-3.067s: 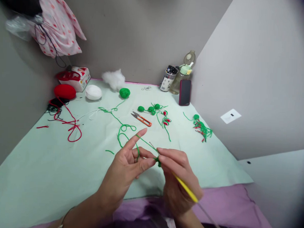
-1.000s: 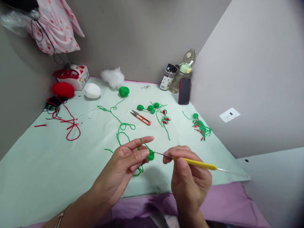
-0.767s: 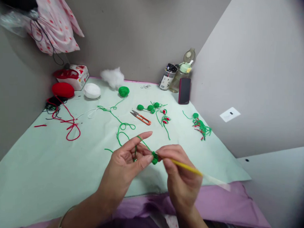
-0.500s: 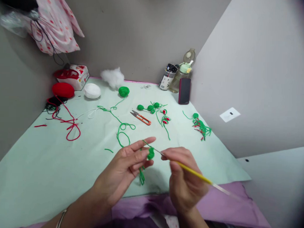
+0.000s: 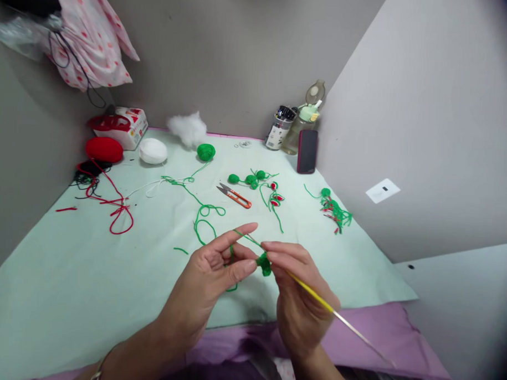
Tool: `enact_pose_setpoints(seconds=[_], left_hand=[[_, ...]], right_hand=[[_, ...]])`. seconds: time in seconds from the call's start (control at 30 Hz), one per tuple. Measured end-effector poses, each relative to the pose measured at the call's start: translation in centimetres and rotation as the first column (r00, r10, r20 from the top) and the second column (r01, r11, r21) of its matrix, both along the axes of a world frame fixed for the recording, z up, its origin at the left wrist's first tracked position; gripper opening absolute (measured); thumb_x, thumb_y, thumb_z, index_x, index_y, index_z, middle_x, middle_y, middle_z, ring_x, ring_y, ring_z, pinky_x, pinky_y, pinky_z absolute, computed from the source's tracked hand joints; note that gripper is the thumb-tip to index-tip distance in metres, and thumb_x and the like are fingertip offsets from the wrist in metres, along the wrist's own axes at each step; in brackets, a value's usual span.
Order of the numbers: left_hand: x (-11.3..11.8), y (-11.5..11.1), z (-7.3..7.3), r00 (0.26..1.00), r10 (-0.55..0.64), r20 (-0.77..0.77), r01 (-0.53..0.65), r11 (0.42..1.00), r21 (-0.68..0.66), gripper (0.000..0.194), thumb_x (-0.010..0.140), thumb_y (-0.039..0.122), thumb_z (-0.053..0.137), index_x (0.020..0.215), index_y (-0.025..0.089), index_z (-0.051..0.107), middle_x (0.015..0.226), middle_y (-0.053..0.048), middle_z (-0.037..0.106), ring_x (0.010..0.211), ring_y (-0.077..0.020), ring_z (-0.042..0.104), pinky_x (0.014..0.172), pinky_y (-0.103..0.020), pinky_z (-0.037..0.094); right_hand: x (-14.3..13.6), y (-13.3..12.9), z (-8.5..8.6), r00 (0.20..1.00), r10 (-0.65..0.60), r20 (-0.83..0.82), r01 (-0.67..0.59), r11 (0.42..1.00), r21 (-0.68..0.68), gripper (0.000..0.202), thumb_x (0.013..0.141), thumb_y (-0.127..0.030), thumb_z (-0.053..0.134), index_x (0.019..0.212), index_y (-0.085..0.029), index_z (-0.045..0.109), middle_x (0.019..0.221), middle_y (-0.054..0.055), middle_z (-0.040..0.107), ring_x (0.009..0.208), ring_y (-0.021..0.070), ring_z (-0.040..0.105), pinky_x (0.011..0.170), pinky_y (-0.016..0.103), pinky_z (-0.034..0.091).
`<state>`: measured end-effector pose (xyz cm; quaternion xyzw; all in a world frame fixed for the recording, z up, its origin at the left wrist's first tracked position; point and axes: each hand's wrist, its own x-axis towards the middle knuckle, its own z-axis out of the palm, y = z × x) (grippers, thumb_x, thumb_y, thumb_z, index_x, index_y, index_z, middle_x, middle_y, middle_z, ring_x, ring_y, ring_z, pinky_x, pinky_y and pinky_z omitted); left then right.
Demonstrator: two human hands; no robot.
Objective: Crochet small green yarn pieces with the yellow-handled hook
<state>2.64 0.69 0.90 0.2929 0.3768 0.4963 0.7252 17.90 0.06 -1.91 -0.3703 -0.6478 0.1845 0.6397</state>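
Note:
Between thumb and fingers, my left hand [image 5: 217, 272] pinches the edge of a small green crochet piece [image 5: 265, 264]. Green yarn [image 5: 247, 237] runs over its raised index finger toward the piece, and a loop hangs below the palm. My right hand [image 5: 302, 291] grips a crochet hook [image 5: 312, 292] with a yellow handle and a thin metal end sticking out at lower right. Its fingertips touch the green piece, hiding the hook's tip. Beyond the hands, orange thread snips [image 5: 235, 196] lie near small green crocheted balls [image 5: 251, 181] and red-and-green pieces [image 5: 277, 199].
A green yarn ball [image 5: 206, 152], a white yarn ball [image 5: 153, 151] and a red yarn ball [image 5: 104, 150] sit toward the back. White stuffing [image 5: 188, 129], a pen cup [image 5: 279, 128], a bottle [image 5: 299, 128] and a phone [image 5: 307, 152] stand along the wall. Green-and-red scraps [image 5: 336, 210] lie at right.
My right hand has moved left and closer to my left hand, its fingertips now at the green piece. The piece has shifted slightly right and down, and the yarn stretches from the left index finger.

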Motion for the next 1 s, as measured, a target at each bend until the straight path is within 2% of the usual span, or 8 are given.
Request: enact_pose_setpoints(seconds=[0.07, 0.2, 0.27, 0.37, 0.5, 0.73, 1.0], left_hand=[[0.0, 0.0, 0.1, 1.0, 0.006, -0.003, -0.006, 1.0, -0.001, 0.042, 0.082, 0.027, 0.091, 0.122, 0.035, 0.082, 0.083, 0.004, 0.072, 0.082, -0.0129, 0.059, 0.081, -0.026, 0.045], [0.0, 0.0, 0.0, 1.0, -0.005, 0.009, 0.005, 0.999, -0.042, 0.046, 0.079, 0.028, 0.093, 0.124, 0.035, 0.081, 0.084, 0.002, 0.072, 0.094, -0.0171, 0.061, 0.099, -0.032, 0.042], [0.0, 0.1, 0.0, 1.0, -0.024, 0.014, 0.025, 0.998, -0.055, 0.048, 0.078, 0.028, 0.094, 0.124, 0.035, 0.081, 0.084, 0.002, 0.072, 0.098, -0.0184, 0.061, 0.103, -0.034, 0.039], [-0.1, 0.3, 0.1, 0.999, -0.044, 0.029, 0.045, 0.997, -0.057, 0.05, 0.076, 0.027, 0.095, 0.124, 0.035, 0.082, 0.081, 0.003, 0.07, 0.092, -0.0173, 0.06, 0.101, -0.034, 0.039], [-0.4, 0.5, 0.3, 0.997, -0.066, 0.037, 0.068, 0.995, -0.071, 0.055, 0.076, 0.027, 0.094, 0.128, 0.034, 0.079, 0.081, 0.003, 0.068, 0.084, -0.0158, 0.059, 0.093, -0.033, 0.04], [-0.7, 0.5, 0.4, 0.996, -0.08, -0.024, 0.08, 0.997, -0.023, 0.043, 0.081, 0.031, 0.091, 0.123, 0.035, 0.082, 0.085, 0.001, 0.071, 0.094, -0.0194, 0.063, 0.094, -0.033, 0.04], [-1.0, 0.3, -0.1, 0.993, -0.002, -0.121, 0.012, 0.997, 0.077, 0.034, 0.083, 0.036, 0.09, 0.117, 0.038, 0.084, 0.085, 0.003, 0.069, 0.089, -0.0158, 0.057, 0.092, -0.029, 0.043]], right_hand=[[0.2, 0.4, 0.2, 0.992, 0.06, -0.112, -0.069, 0.995, -0.075, 0.033, 0.099, -0.007, 0.065, 0.112, -0.032, 0.081, 0.108, 0.005, 0.082, 0.098, 0.0208, 0.076, 0.081, 0.036, 0.064], [0.4, 1.1, 0.2, 0.949, 0.155, -0.274, -0.204, 0.966, -0.158, 0.016, 0.1, -0.021, 0.07, 0.104, -0.029, 0.083, 0.101, 0.006, 0.084, 0.097, 0.0221, 0.079, 0.08, 0.037, 0.065], [0.4, 1.3, 0.1, 0.922, 0.185, -0.341, -0.26, 0.947, -0.188, 0.01, 0.099, -0.028, 0.073, 0.1, -0.028, 0.082, 0.098, 0.007, 0.085, 0.094, 0.0223, 0.08, 0.077, 0.036, 0.065], [0.3, 1.7, 0.0, 0.895, 0.207, -0.394, -0.314, 0.921, -0.23, 0.01, 0.098, -0.035, 0.074, 0.098, -0.028, 0.081, 0.096, 0.007, 0.085, 0.092, 0.0218, 0.08, 0.076, 0.036, 0.064], [0.4, 2.0, 0.1, 0.852, 0.247, -0.462, -0.385, 0.893, -0.234, 0.008, 0.097, -0.035, 0.075, 0.099, -0.03, 0.08, 0.095, 0.004, 0.085, 0.08, 0.0167, 0.075, 0.071, 0.03, 0.06], [0.6, 2.1, 0.7, 0.834, 0.244, -0.496, -0.404, 0.881, -0.247, 0.014, 0.103, -0.034, 0.066, 0.099, -0.025, 0.075, 0.082, 0.004, 0.081, 0.066, 0.0158, 0.069, 0.062, 0.027, 0.057], [0.8, 1.7, 1.1, 0.835, 0.227, -0.501, -0.387, 0.89, -0.242, 0.02, 0.107, -0.033, 0.06, 0.098, -0.022, 0.074, 0.085, 0.004, 0.082, 0.066, 0.0152, 0.072, 0.065, 0.029, 0.061]])
